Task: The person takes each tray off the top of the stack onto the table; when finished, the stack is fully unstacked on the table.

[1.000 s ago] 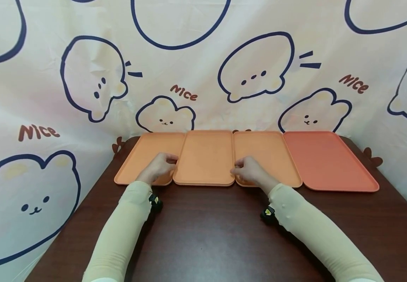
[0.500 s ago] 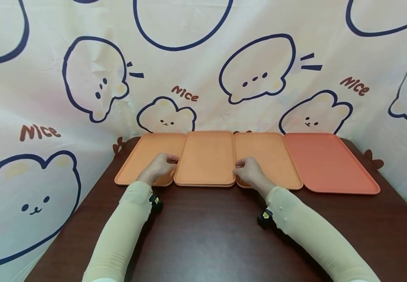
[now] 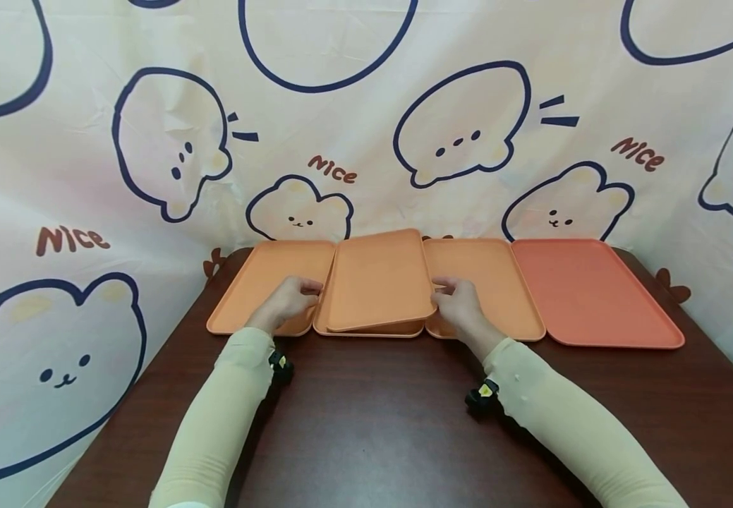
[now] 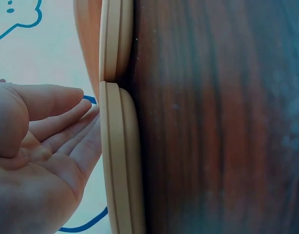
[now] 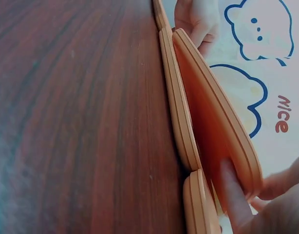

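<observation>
Two light orange trays are stacked second from the left in the row. The upper tray (image 3: 379, 279) is tilted, its right side raised off the lower tray (image 5: 177, 97) and its left side low. My right hand (image 3: 460, 305) pinches the raised right edge; in the right wrist view a finger (image 5: 235, 192) lies under the tray, with the thumb side over the rim. My left hand (image 3: 288, 302) is at the stack's left edge, above the leftmost tray (image 3: 239, 310). Its fingers are nearly straight, fingertips right at the rim in the left wrist view.
Right of the stack lies another light orange tray (image 3: 493, 282), then a coral red tray (image 3: 601, 293). All stand side by side along the back of a dark brown wooden table (image 3: 366, 423). A cartoon-printed cloth (image 3: 366, 120) hangs behind and at the sides.
My right hand has lifted the right side of the upper tray, which lay flat on the lower one before. The left hand has stayed in place.
</observation>
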{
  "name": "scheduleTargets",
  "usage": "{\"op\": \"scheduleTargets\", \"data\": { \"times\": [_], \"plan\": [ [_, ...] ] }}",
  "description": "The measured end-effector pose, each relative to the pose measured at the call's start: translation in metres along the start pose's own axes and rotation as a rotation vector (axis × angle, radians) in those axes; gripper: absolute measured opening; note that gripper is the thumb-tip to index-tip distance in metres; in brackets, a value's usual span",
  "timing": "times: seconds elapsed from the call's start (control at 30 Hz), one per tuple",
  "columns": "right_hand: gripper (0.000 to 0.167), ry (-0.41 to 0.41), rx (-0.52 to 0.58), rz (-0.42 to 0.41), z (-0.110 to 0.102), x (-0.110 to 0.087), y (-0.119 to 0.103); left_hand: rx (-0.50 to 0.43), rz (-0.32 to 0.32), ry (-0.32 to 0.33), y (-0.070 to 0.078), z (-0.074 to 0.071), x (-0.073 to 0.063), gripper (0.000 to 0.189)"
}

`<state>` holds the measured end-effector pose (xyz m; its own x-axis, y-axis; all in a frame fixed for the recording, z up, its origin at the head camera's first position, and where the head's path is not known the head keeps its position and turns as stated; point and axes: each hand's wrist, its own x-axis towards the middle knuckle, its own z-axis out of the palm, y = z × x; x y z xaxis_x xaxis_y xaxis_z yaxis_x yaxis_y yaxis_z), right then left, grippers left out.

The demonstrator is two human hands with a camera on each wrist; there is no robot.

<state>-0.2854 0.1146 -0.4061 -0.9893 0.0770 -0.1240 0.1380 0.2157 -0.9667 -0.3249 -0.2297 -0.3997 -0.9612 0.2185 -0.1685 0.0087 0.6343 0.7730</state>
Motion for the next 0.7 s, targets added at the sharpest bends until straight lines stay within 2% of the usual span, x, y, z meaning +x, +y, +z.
{"op": "scheduleTargets", "data": {
  "times": [0.13, 0.27, 0.47, 0.7],
  "plan": [
    [0.046, 0.038, 0.097, 0.004, -0.004, -0.002, 0.003, 0.005, -0.001, 0.005, 0.001, 0.0, -0.001, 0.044],
    [0.043, 0.055, 0.14, -0.001, -0.013, -0.003, 0.004, 0.007, -0.015, -0.002, 0.002, -0.001, -0.001, 0.044],
    [0.043, 0.041, 0.171, 0.006, -0.035, -0.005, 0.008, 0.0, -0.04, -0.011, 0.002, -0.002, 0.001, 0.043],
    [0.045, 0.077, 0.156, 0.05, -0.061, -0.006, 0.007, 0.018, -0.038, -0.015, 0.002, -0.002, 0.001, 0.044]
  ]
}}
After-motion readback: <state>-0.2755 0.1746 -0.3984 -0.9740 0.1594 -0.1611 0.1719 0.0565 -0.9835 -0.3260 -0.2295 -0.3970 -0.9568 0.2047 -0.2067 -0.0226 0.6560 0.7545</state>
